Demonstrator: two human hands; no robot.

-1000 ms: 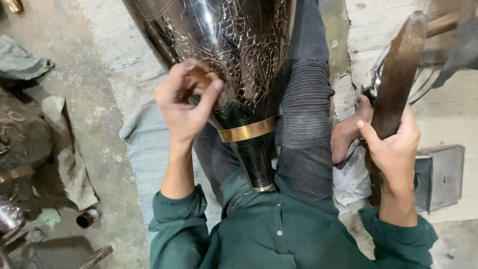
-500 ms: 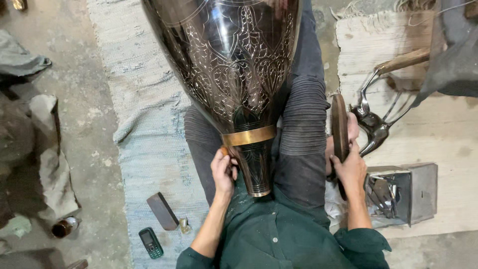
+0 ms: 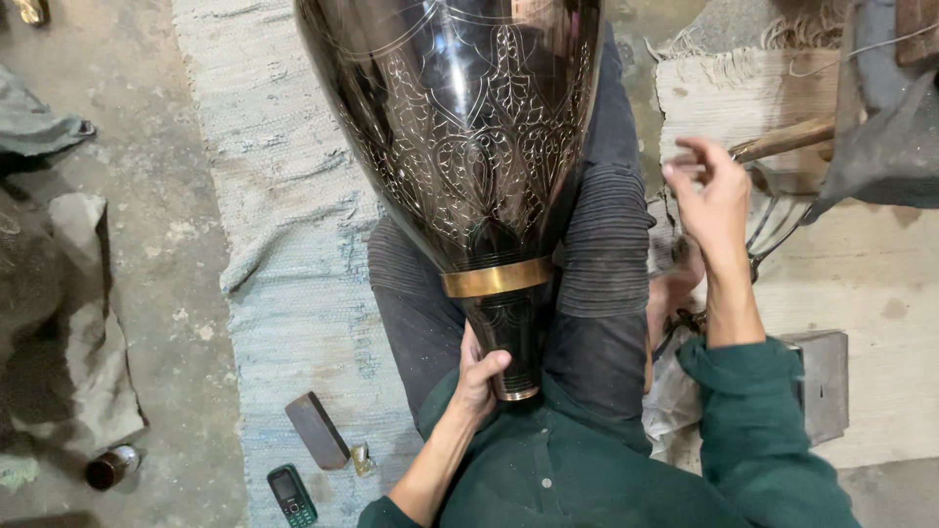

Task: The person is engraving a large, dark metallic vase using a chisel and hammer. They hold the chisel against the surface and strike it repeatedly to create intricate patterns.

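Note:
A large dark engraved metal vase [image 3: 460,127] with a brass band lies between my knees, its narrow foot toward my chest. My left hand [image 3: 481,374] grips the vase's narrow neck just below the brass band. My right hand [image 3: 712,196] is lifted at the right with its fingers loosely apart and nothing in it. It hovers close to a wooden handle [image 3: 782,141] that lies on the frayed mat. I wear dark trousers and a green shirt.
A pale woven rug [image 3: 284,244] covers the floor to the left. On it lie a dark flat block [image 3: 317,430], a small metal piece [image 3: 361,458] and a small mobile phone [image 3: 291,495]. A small jar [image 3: 110,466] and cloths sit far left. A grey metal block [image 3: 824,381] is at the right.
My right hand let go of the long flat tool and rose, empty, toward the wooden handle. My left hand dropped from the vase's body to its narrow neck and stays there.

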